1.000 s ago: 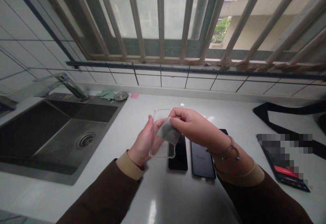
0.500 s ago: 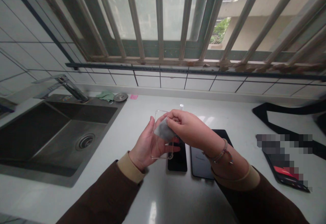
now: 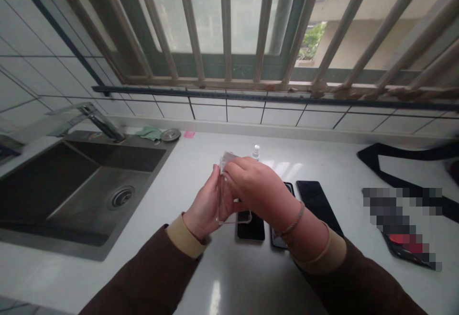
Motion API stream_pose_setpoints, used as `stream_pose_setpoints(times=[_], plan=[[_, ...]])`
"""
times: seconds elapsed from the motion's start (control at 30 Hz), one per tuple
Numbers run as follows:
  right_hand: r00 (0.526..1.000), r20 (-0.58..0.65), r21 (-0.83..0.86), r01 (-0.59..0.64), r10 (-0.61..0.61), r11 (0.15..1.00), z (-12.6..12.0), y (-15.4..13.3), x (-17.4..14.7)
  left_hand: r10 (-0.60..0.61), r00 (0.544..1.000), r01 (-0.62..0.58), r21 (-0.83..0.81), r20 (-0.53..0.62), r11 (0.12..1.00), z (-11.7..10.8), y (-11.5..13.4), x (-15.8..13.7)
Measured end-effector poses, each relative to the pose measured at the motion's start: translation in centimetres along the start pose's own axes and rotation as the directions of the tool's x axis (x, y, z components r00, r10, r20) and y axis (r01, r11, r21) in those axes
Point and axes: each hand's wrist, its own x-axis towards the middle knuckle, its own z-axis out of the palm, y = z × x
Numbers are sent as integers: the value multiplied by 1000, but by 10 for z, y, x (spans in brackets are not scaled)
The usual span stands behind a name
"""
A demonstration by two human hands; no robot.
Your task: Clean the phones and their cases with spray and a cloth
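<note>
My left hand [image 3: 203,205] grips a clear phone case [image 3: 229,217] by its sides, held upright above the counter. Pinched in my right hand [image 3: 253,176] is a grey cloth [image 3: 227,157], pressed against the upper left part of the case. My right hand covers much of the case's upper half. Below them a black phone [image 3: 253,229] lies on the counter, partly hidden. Another dark phone [image 3: 279,241] lies beside it under my right wrist, and a third dark phone [image 3: 317,200] is further right. Behind my right hand stands a small clear bottle [image 3: 256,152].
To the left is a steel sink [image 3: 158,181] with a faucet [image 3: 103,124]. A green cloth [image 3: 148,133], a metal drain lid [image 3: 170,135] and a pink slip [image 3: 189,135] sit behind it. A black strap [image 3: 369,157] lies at the right on the white counter [image 3: 179,276].
My right hand has moved the cloth up and left to the case's upper edge, and its wrist has turned. The third phone now shows beside my forearm.
</note>
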Motion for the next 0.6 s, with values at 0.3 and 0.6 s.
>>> stream_pose_setpoints(times=[0.3, 0.6], plan=[[988, -148, 60, -38, 46, 998, 14, 8, -1, 18, 1000, -19, 44, 17, 999, 0, -2, 1], [976, -217, 12, 40, -37, 999, 26, 2, -2, 55, 997, -53, 31, -48, 998, -2, 0, 2]])
